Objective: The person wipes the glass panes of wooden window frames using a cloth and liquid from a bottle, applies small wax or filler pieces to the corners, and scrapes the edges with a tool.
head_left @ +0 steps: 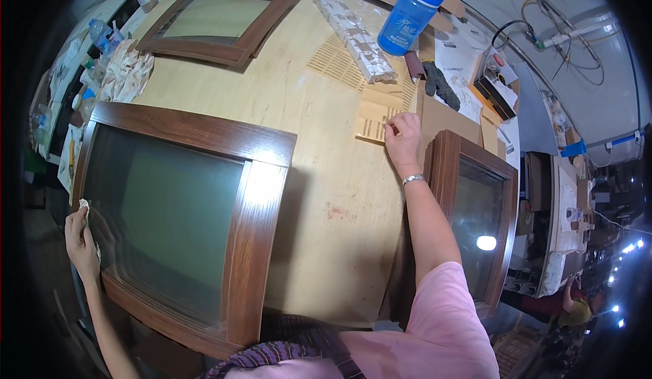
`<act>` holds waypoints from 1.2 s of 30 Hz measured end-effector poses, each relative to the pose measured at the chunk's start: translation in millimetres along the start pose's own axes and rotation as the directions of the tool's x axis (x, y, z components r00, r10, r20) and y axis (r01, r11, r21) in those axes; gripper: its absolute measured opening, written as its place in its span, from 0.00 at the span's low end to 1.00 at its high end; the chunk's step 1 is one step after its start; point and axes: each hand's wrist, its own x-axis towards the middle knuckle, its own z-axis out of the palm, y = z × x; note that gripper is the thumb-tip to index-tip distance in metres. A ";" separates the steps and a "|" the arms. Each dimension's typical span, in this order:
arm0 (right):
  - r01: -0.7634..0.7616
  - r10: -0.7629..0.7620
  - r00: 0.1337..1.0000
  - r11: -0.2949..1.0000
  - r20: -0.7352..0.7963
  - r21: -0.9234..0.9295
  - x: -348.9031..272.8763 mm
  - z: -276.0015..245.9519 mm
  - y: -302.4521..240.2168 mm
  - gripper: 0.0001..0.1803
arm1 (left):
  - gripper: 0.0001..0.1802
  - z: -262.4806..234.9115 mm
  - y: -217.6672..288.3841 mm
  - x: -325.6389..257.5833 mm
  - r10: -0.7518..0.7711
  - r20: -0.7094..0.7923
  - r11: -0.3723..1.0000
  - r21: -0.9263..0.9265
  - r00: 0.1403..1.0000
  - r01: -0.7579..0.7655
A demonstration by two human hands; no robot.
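A brown wooden framed glass panel [261, 195] lies in front of me on the left. My left hand [83, 243] is at its left edge, fingers closed on a small crumpled white cloth [84, 204]. Farther off, my right hand [405, 136] has its fingers curled together at the lower right corner of a folded tan sandpaper sheet [372, 115], printed side up; the fingertips are partly hidden. Below my right forearm is a second brown framed glass panel [445, 175], by the right edge of the table.
More brown frames [238, 53] are stacked at the far left of the wooden table [326, 243]. A blue water bottle [405, 22], a paper-wrapped strip [353, 36] and a dark glove [440, 83] lie at the back right. Crumpled cloth [129, 70] and bottles line the left.
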 end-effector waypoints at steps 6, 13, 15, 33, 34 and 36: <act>-0.160 0.160 0.987 0.985 0.011 0.061 -3.2 -2.1 -0.3 0.05 | 0.18 -2.7 0.5 0.3 -0.044 0.034 0.998 0.040 0.998 0.043; -0.520 0.519 0.846 0.750 0.123 0.409 -4.8 0.5 -11.2 0.03 | 0.17 -0.7 -1.9 -2.4 -0.029 -0.005 1.000 0.005 1.000 0.029; -0.495 0.508 0.854 0.727 0.112 0.476 -4.9 0.7 -9.2 0.03 | 0.18 -0.9 -0.6 -1.0 -0.023 0.004 1.000 -0.003 1.000 0.023; -0.593 0.573 0.800 0.800 0.175 0.093 12.3 25.9 26.3 0.15 | 0.17 0.4 4.8 -0.1 -0.052 -0.005 0.999 -0.008 0.999 0.052; -0.596 0.582 0.791 0.803 0.186 0.022 18.2 24.9 18.7 0.16 | 0.18 -1.1 3.9 -1.7 -0.053 -0.007 0.999 -0.004 0.999 0.053; -0.598 0.589 0.789 0.801 0.176 0.003 23.5 26.5 19.1 0.17 | 0.18 -2.3 3.6 -2.2 -0.049 -0.012 0.999 -0.003 0.999 0.049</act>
